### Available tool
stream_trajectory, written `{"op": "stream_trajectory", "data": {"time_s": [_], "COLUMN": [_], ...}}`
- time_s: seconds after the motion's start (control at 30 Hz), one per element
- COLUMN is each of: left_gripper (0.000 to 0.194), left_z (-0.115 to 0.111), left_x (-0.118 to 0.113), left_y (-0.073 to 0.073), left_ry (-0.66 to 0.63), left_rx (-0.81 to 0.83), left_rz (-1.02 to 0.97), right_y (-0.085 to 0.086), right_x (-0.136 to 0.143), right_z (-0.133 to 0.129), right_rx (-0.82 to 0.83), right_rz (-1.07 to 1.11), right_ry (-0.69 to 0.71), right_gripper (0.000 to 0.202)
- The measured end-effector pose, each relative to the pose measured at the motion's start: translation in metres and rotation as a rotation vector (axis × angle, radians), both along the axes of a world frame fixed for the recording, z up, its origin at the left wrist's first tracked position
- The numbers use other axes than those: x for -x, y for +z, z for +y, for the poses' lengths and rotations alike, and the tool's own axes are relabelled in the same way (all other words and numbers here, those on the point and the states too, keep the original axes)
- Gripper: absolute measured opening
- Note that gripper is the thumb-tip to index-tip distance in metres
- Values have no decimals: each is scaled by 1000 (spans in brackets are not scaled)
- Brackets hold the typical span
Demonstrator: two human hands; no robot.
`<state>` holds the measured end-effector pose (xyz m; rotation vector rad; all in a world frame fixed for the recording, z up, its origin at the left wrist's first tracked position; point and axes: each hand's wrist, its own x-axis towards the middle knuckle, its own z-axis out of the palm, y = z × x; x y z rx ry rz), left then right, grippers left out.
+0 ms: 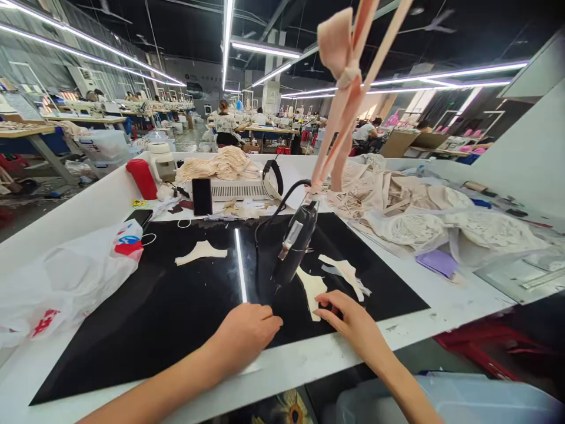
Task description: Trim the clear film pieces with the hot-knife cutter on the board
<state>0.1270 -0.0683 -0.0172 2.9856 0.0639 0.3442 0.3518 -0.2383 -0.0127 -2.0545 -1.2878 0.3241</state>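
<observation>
My left hand (251, 328) is curled closed low over the black mat (185, 312); whatever its fingers hold, if anything, is hidden. Thumb and fingertips of my right hand (343, 312) close on the right edge of a cream fabric piece (312, 287) lying on the mat. Between and beyond my hands hangs a black handheld electric tool (296, 241) with a cord, its tip down near the mat. Pink elastic straps (342, 118), knotted together, hold it up. Another cream piece (346, 274) with whitish strips lies to the right, and a curved cream piece (200, 252) to the left.
A white plastic bag (75, 282) covers the table's left side. Beige lace garments (406, 206) are heaped at right, near a purple packet (436, 263). At the back stand a phone (202, 197), a red bottle (142, 178) and a pile of cream fabric (220, 165).
</observation>
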Motion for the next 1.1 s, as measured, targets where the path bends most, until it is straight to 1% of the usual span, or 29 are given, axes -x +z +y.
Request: {"op": "stream_trajectory", "data": {"time_s": [0.13,0.27,0.37,0.5,0.63,0.7,0.8,0.87,0.93,1.0,1.1], "left_gripper": [22,22,22,29,30,30,30,31,31,31,30], "left_z": [-14,-25,-32,-35,-34,-33,-32,-32,-32,-32,-31], "left_x": [-25,-48,-60,-68,-66,-65,-63,-63,-63,-63,-64], "left_y": [0,5,7,2,-3,-4,-2,-2,-3,-5,-7], "left_ry": [-21,43,77,91,95,90,96,104,105,102,104], "left_rx": [20,58,15,-40,-7,27,80,102,117,129,144], "left_rz": [62,112,155,194,176,144,114,119,119,103,84], "right_y": [-8,-12,-10,-3,7,13,22,29,38,48,62], "right_x": [1,-2,-6,-10,-18,-23,-33,-41,-48,-51,-48], "right_z": [4,5,4,5,18,31,55,71,81,82,69], "right_rx": [-24,-42,-47,-79,-137,-196,-344,-454,-570,-682,-786], "right_rz": [-1,50,120,230,392,478,555,560,529,466,365], "right_ry": [-11,-21,-27,-63,-143,-182,-228,-253,-278,-300,-308], "right_gripper": [26,29,31,30,36,42,46,46,44,42,38]}}
